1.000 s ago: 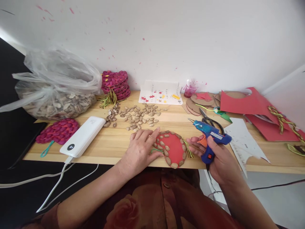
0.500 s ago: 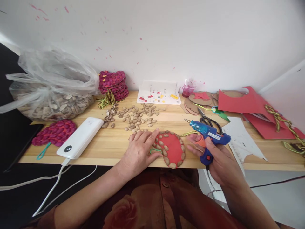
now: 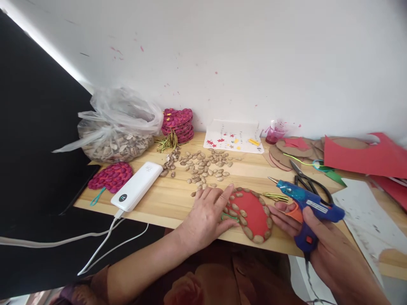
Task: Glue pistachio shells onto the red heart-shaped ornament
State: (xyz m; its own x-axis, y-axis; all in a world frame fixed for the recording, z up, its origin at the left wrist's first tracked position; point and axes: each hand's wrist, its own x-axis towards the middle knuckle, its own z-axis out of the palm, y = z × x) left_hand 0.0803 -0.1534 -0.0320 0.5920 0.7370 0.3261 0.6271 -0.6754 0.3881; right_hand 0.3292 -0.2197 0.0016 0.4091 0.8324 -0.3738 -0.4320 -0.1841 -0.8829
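Note:
A red disc [image 3: 254, 212] rimmed with brown nut shells lies at the table's front edge, with a short row of shells at its left. My left hand [image 3: 206, 216] grips its left side, thumb and forefinger spread along the edge by a green cord loop [image 3: 229, 217]. My right hand [image 3: 321, 237] is closed around a blue glue gun [image 3: 310, 203], fingers near its orange trigger. The gun's metal tip points left, above the table and apart from the disc. Loose shells [image 3: 206, 169] are scattered behind my left hand.
A plastic bag of shells [image 3: 117, 144], a purple shell-covered piece [image 3: 111, 177] and a white power bank [image 3: 137, 186] are at left. Behind are stacked purple pieces [image 3: 178, 125] and a sheet with stars [image 3: 235, 135]. Black scissors [image 3: 313, 186] and red card [image 3: 365, 156] lie at right.
The view has swung left, so everything appears farther right and lower. Both hands keep their holds, and the disc and glue gun look otherwise unchanged.

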